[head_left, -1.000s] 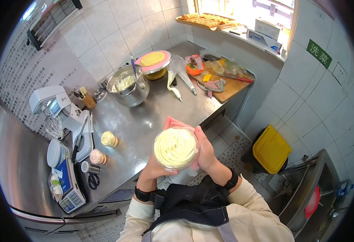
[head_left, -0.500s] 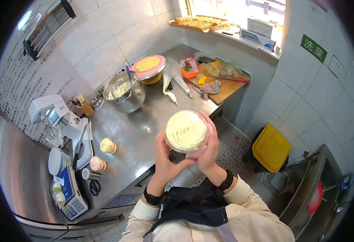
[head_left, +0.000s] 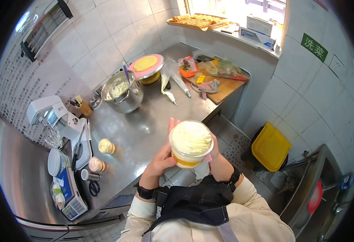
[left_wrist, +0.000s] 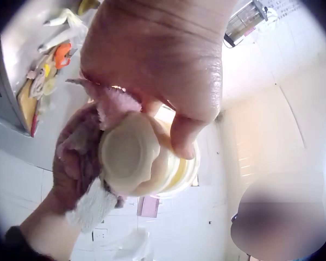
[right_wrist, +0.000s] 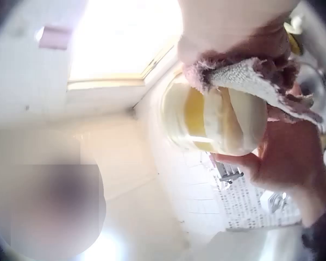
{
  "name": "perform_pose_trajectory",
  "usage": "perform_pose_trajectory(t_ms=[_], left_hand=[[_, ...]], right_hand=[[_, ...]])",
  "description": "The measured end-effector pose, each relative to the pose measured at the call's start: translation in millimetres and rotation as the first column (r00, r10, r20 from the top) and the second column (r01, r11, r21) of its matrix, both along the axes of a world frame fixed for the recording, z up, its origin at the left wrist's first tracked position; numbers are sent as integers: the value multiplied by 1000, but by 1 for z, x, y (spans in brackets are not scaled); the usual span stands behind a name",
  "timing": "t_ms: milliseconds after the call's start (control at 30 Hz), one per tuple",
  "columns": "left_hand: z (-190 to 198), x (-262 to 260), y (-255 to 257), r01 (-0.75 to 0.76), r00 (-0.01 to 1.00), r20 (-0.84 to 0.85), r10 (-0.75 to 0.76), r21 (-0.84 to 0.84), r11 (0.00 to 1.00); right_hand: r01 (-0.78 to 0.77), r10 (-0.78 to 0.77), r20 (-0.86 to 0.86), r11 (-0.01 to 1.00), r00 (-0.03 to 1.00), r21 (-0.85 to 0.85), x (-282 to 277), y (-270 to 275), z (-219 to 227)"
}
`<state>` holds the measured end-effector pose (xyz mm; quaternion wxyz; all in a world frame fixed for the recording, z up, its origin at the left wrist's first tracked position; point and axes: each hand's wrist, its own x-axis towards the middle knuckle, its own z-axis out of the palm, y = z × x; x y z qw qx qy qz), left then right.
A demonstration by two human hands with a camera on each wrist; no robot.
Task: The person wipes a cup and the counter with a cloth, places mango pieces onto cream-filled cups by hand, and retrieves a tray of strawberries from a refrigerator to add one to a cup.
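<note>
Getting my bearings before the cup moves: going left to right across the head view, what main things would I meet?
Stand mixer → steel mixing bowl → cream-topped cup → yellow-lidded bin → metal sink.

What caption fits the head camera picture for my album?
Two hands hold a cream-topped cup beside a shiny steel worktop.
</note>
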<state>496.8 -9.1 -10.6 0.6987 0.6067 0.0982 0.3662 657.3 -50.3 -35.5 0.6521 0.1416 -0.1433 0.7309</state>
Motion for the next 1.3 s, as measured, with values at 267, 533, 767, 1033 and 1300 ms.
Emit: perform_pose_trajectory(t_ms=[267,533,767,1033,1300], left_hand=[[4,-7,-13,-361,865,-197,462,397,844],[-21,-16,-10,-25,955,-293,37,46,999],[-44,-31,-15,24,997,-59,-41,-251,968],[-104,-98,-10,-410,903,-205,378,-147,900],[-162,-199,23,-777,575,-380,725,23,629]], right_hand=[[477,-404,299,847,864,-233,-13,-3,19],[736,-705,707,449,-56,506,-26,-8,1],[373,-164,786,924,595,-89,-31,0,-15],[267,300,915,889,270,-371,-75,34,-46],[330,-292,790,790,-539,517,-142,128,-108]])
